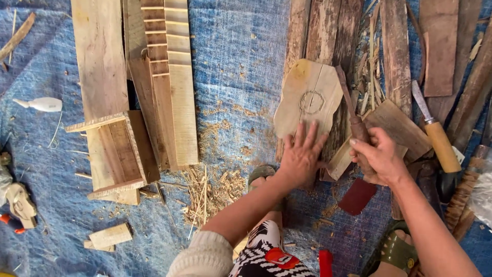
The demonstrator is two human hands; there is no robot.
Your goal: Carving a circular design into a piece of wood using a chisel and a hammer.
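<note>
1. The left hand (300, 154) lies flat and open on the bottom end of a pale wood piece (307, 97). The fingers are spread wide. It presses down and does not grab.

2. The pale wood piece rests on dark old planks (323, 31), above the blue tarp (241, 61). It has a round pencil ring (311, 101) drawn near its middle.

3. The right hand (379, 156) is closed tight around the brown handle of a long knife (351, 105). The blade points up and away, along the right edge of the pale wood piece.

4. To do this well, I think the flat hand should press hard so the wood cannot slide.

5. The spread fingers should stay below the blade, never in its path.

6. The cuts should go away from the body and away from the feet. One foot in a green sandal (394, 251) is close below the right hand.

7. Small, thin cuts look safer than big ones. The wood could split past the ring.

8. Another tool with a yellow handle (442, 146) lies just to the right, apart from both hands.

9. A small wooden box (120, 154) and wood shavings (215, 190) lie to the left on the tarp.
</note>
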